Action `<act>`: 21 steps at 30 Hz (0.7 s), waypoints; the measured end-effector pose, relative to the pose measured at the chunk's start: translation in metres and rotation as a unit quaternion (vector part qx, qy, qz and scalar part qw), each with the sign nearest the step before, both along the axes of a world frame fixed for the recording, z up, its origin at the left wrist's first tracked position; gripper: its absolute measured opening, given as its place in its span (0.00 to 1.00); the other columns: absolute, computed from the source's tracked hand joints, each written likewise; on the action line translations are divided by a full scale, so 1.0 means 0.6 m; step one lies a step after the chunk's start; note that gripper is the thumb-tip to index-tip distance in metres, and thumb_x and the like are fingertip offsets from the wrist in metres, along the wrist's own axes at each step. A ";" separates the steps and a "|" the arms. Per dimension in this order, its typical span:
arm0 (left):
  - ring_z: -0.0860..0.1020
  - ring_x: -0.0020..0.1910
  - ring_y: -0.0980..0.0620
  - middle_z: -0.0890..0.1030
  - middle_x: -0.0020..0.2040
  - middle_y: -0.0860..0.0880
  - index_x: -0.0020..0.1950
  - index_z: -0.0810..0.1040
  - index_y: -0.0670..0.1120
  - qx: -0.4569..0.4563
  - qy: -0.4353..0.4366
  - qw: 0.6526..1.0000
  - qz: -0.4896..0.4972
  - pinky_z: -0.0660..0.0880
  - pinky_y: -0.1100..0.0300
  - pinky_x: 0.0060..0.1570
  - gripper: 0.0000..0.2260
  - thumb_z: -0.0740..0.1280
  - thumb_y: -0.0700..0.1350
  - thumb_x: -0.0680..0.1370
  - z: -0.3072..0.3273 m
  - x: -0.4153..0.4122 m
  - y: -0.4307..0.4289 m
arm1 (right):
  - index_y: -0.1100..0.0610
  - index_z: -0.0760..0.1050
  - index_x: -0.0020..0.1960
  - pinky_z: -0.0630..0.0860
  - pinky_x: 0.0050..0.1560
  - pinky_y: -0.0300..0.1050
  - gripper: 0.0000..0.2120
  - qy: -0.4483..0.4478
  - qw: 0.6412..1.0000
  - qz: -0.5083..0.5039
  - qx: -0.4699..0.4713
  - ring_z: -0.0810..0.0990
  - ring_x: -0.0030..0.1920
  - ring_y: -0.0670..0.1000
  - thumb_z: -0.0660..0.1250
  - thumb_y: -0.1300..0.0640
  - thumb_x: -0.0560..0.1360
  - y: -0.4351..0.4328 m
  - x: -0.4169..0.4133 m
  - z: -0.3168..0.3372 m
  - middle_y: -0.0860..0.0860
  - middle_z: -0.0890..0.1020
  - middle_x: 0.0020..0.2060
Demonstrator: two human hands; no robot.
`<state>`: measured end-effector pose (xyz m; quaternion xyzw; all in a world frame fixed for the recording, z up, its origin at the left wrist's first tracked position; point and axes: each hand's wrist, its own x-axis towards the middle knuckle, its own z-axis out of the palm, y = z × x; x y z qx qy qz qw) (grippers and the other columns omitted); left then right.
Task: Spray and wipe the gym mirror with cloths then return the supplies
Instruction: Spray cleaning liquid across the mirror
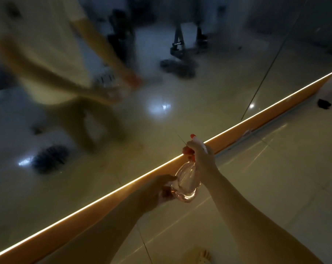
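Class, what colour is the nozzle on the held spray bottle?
The nozzle of the spray bottle is red, clearest in the head view.

I've got mirror (pixel 161 111) dead ahead of both hands, no forward room. Orange baseboard (pixel 266 116) just beyond left hand (pixel 157 189). Open floor (pixel 275 187) right of right hand (pixel 201 157); dark object (pixel 324 103) far right, well clear.

The person's reflection (pixel 53 60) in the mirror (pixel 180 103) is smeared by blur, its hands indistinct.
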<state>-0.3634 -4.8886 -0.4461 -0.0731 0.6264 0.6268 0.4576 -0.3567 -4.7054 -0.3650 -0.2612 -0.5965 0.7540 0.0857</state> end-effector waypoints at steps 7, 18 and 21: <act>0.85 0.58 0.43 0.84 0.63 0.41 0.69 0.80 0.41 -0.009 -0.038 0.998 0.040 0.84 0.51 0.52 0.27 0.82 0.44 0.72 -0.009 -0.051 0.111 | 0.63 0.81 0.51 0.76 0.48 0.49 0.08 0.002 0.999 0.017 -0.035 0.83 0.43 0.52 0.69 0.57 0.80 0.103 -0.041 -0.015 0.57 0.84 0.42; 0.86 0.56 0.42 0.85 0.60 0.40 0.66 0.81 0.41 -0.001 -0.060 0.997 0.048 0.83 0.51 0.50 0.24 0.81 0.46 0.73 0.015 -0.062 0.249 | 0.63 0.77 0.49 0.71 0.36 0.43 0.09 -0.099 0.994 -0.013 -0.047 0.75 0.33 0.50 0.69 0.57 0.78 0.244 -0.085 -0.041 0.54 0.76 0.33; 0.85 0.57 0.41 0.85 0.60 0.41 0.66 0.82 0.42 -0.012 -0.061 0.997 0.046 0.83 0.48 0.54 0.24 0.81 0.47 0.72 0.015 -0.059 0.281 | 0.65 0.78 0.54 0.76 0.38 0.43 0.13 -0.103 0.992 -0.013 -0.070 0.80 0.38 0.53 0.71 0.56 0.77 0.282 -0.081 -0.042 0.57 0.81 0.38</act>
